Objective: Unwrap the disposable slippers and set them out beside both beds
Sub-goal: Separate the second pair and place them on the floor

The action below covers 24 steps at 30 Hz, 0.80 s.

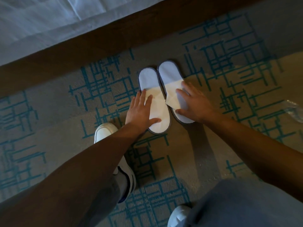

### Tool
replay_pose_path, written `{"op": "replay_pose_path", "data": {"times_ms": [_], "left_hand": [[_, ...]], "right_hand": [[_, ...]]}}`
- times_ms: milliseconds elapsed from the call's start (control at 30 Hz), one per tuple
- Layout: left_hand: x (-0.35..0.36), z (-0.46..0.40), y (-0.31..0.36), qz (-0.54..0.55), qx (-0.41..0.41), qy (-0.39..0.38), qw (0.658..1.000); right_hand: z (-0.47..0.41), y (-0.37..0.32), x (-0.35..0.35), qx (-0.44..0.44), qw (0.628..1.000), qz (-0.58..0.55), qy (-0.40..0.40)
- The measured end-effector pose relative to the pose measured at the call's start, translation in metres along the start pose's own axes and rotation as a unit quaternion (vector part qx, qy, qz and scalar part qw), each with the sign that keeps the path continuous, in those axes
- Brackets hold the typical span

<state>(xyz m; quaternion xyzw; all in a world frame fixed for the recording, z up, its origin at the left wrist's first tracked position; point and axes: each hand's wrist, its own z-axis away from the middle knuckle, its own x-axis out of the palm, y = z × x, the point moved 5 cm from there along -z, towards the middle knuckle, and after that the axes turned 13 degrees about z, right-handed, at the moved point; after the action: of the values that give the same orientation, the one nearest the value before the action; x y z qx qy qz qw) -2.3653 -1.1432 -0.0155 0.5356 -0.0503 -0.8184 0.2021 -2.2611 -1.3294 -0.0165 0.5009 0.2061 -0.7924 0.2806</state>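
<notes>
Two white disposable slippers with dark grey edging lie side by side on the carpet, heels toward the bed. My left hand (pixel 140 108) rests flat on the left slipper (pixel 150 82), fingers spread along its outer edge and thumb on the toe end. My right hand (pixel 193 104) lies flat on the right slipper (pixel 170 71), fingers over its upper band. Neither hand grips anything. The slippers touch each other along their inner sides.
The bed (pixel 49 22) with white sheets and a dark wooden base runs across the top left. A crumpled clear plastic wrapper (pixel 295 112) lies on the carpet at the right edge. My white shoes (pixel 105 133) stand below the slippers on the patterned carpet.
</notes>
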Motion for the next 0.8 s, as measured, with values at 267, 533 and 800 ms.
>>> {"op": "replay_pose_path", "data": {"times_ms": [267, 533, 800], "left_hand": [[0.004, 0.005, 0.000, 0.003, -0.029, 0.019, 0.999], [0.004, 0.003, 0.003, -0.006, -0.061, 0.007, 0.998], [-0.008, -0.013, 0.011, -0.046, -0.072, 0.007, 0.996]], "right_hand": [[-0.015, -0.006, -0.010, -0.025, 0.999, 0.038, -0.018], [-0.012, -0.013, -0.014, -0.034, 0.996, 0.077, -0.027], [-0.013, -0.016, -0.014, -0.025, 0.996, 0.078, -0.018]]}}
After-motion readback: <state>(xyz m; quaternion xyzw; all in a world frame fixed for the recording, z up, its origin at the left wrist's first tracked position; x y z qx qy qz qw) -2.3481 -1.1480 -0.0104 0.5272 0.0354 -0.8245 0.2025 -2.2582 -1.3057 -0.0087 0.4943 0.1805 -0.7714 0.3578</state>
